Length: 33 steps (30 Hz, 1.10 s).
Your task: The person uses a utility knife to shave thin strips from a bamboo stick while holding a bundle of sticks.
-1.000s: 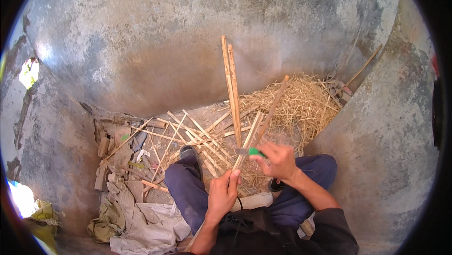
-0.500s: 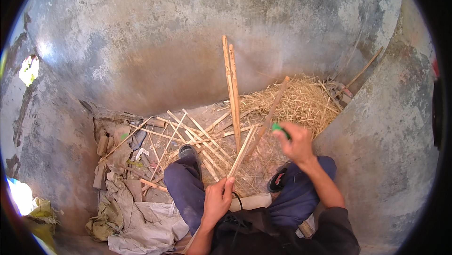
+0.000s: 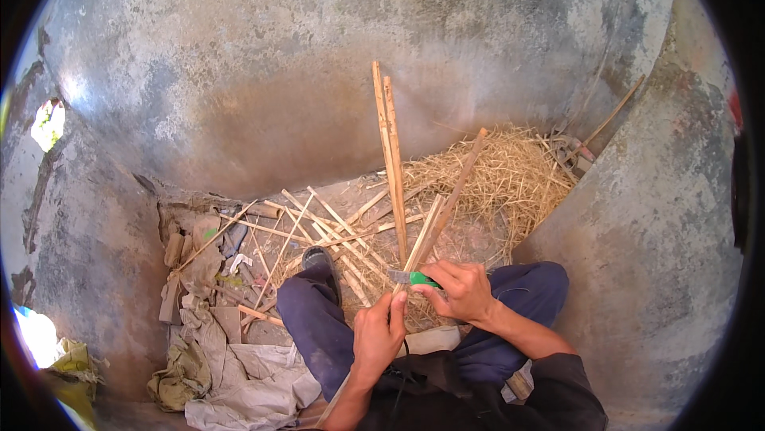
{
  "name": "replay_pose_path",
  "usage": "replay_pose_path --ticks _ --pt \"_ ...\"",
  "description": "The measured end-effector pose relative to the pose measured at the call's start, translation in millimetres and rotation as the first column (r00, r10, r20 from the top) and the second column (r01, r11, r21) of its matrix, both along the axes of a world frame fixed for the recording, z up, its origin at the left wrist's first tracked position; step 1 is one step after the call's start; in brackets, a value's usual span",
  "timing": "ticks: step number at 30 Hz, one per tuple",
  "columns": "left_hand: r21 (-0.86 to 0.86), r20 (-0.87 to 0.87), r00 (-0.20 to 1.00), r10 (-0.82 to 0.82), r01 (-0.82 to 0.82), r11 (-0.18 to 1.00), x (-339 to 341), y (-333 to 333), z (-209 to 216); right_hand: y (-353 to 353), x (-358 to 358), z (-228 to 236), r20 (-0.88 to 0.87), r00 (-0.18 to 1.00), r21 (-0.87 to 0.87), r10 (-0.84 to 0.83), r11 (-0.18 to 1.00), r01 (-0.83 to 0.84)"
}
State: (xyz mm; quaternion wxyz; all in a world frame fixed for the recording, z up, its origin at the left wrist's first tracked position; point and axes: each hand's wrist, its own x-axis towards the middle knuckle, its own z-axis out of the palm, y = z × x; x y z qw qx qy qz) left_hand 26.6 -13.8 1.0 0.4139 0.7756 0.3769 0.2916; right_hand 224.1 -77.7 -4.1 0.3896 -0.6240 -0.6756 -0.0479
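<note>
Between the bent knees [image 3: 307, 307], pale wooden strip [image 3: 423, 232] clasped near its lower end by the left hand [image 3: 378, 334], fingers curled round and thumb laid along the wood. Against the strip just above that thumb, blade of a green-handled knife [image 3: 425, 280], grip enclosed by the fingers of the right hand [image 3: 464, 294]. Partway through cutting this piece, by the look of it. Farther off, several slim strips [image 3: 338, 214] crossed on the floor [image 3: 488, 233], apparently already split; two rougher sticks [image 3: 397, 184] set upright and a browner stick [image 3: 458, 188] slanting behind the held strip, seemingly less worked. Hidden inside the left hand: the strip's bottom end. Too small to make out: any bite of the blade. Cannot tell whether straw or shavings in the yellowish heap [image 3: 518, 176]. Masked behind hand and strip: the browner stick's foot.
</note>
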Motion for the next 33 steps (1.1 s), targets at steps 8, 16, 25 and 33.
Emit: replay_pose_path --ticks 8,16,25,33 --pt "0.020 -0.043 0.999 0.016 -0.015 1.000 -3 0 2 4 4 1 0.035 0.999 0.036 -0.028 0.999 0.027" --pt "0.052 -0.036 0.999 0.033 -0.031 0.998 -10 1 6 20 25 2 0.096 0.988 0.110 -0.124 0.987 0.114" --pt "-0.114 -0.096 0.995 -0.018 0.007 0.993 -49 -11 -3 46 196 26 -0.061 0.768 -0.215 -0.638 0.759 0.614" --pt "-0.165 -0.126 0.986 -0.111 0.090 0.982 -20 25 0 45 137 22 -0.452 0.850 -0.179 -0.271 0.961 0.211"
